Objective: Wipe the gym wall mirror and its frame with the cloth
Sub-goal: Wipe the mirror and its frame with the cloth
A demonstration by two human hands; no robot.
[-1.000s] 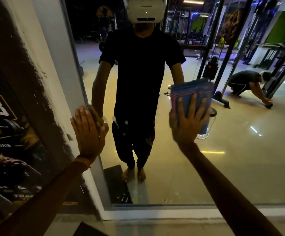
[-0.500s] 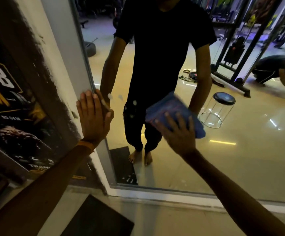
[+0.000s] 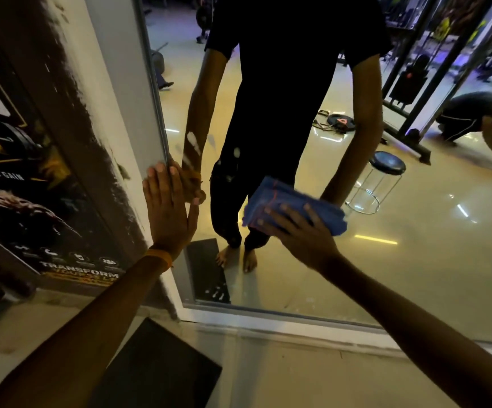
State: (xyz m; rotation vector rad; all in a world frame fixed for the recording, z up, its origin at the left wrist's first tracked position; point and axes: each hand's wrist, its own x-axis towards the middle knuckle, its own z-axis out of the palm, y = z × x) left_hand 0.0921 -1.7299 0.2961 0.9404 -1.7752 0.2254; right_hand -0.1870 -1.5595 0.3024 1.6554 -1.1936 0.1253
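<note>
A large wall mirror [image 3: 415, 275] fills the right and centre, set in a pale grey frame [image 3: 268, 322] along its left side and bottom. My right hand [image 3: 300, 231] presses a folded blue cloth [image 3: 286, 201] flat against the lower glass with spread, straight fingers. My left hand [image 3: 168, 213] lies flat with straight fingers on the mirror's left edge, half on the frame and half on the glass. White smears show on the glass just above my left hand.
A dark gym poster [image 3: 32, 178] covers the wall to the left of the frame. A black floor mat [image 3: 156, 369] lies below the mirror. The glass reflects a person's dark-clothed body, a round stool [image 3: 386, 172], weight machines and another person crouching.
My right hand has swept the blue cloth down the glass and to the left. The view has tilted downward. My left hand stays on the mirror's left edge.
</note>
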